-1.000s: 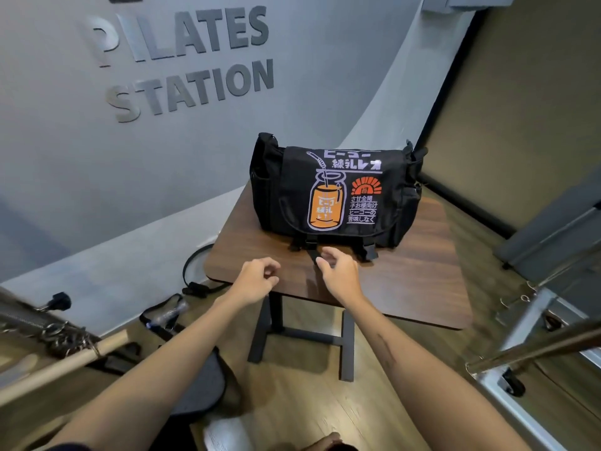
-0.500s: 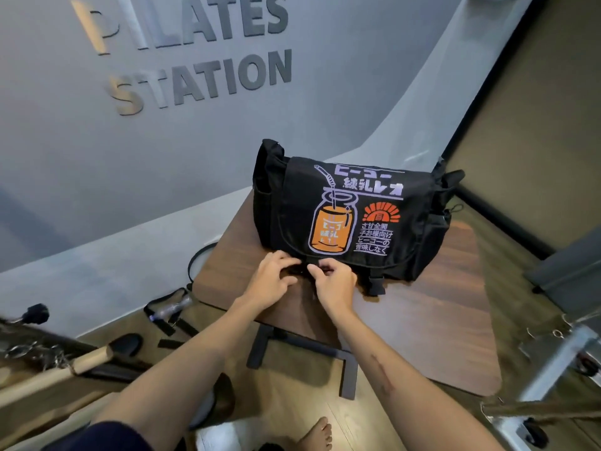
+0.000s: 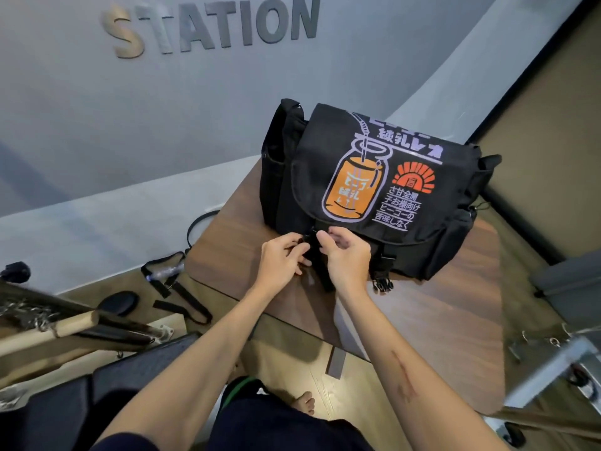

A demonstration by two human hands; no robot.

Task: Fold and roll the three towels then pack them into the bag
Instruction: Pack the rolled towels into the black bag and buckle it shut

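A black messenger bag (image 3: 419,196) with an orange bottle print stands on a small wooden table (image 3: 432,320), its flap down over the front. My left hand (image 3: 281,258) and my right hand (image 3: 346,255) meet at the left front buckle strap (image 3: 311,237) under the flap's edge. Both pinch that black buckle between fingers and thumb. A second buckle strap (image 3: 383,268) hangs free further right. No towel is visible; the bag's inside is hidden by the flap.
The table stands close to a grey wall with raised letters. Black straps and a pad (image 3: 118,302) lie on the floor at the left. A wooden bar and dark equipment (image 3: 48,330) sit at lower left, a metal frame (image 3: 553,369) at right.
Both hands rose from the table's front edge to the bag's left front buckle and closed on it. The view moved closer and tilted down.
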